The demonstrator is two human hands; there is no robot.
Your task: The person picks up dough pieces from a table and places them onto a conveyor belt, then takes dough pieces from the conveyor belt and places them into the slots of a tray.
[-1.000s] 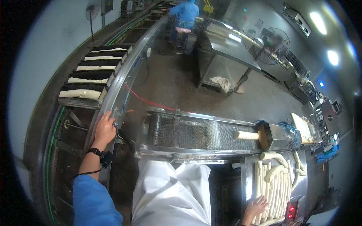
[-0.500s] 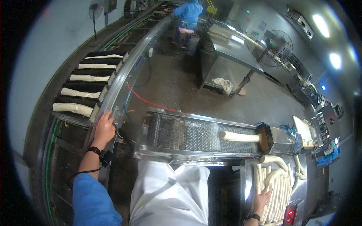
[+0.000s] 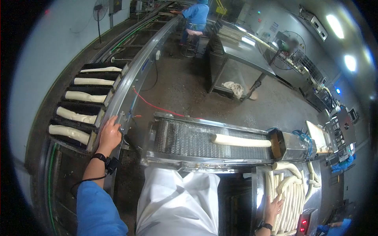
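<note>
My left hand (image 3: 110, 135) rests on the metal rail (image 3: 125, 84) of the long conveyor, fingers apart and holding nothing. Beside it, dark trays (image 3: 98, 65) carry pale dough lengths, the nearest dough piece (image 3: 70, 133) lying left of my hand. At the lower right, my right hand (image 3: 273, 207) lies with spread fingers on dough strips (image 3: 288, 208) on a metal surface. A thick curved dough piece (image 3: 288, 183) is just above its fingertips. On the mesh belt (image 3: 189, 137) in front of me, a dough roll (image 3: 240, 141) extends from the metal housing (image 3: 293, 145).
Another person in blue (image 3: 195, 15) sits on a stool by the long conveyor. A steel table (image 3: 246, 51) stands beyond the mesh belt, with a cloth (image 3: 234, 88) underneath. A red digital display (image 3: 304, 225) is near my right hand. Part of another person (image 3: 336, 227) shows at the lower right edge.
The trays of dough have moved toward me along the long conveyor. On the mesh belt, the dough roll reaches farther left. A person's arm has appeared at the lower right. My hands have barely moved.
</note>
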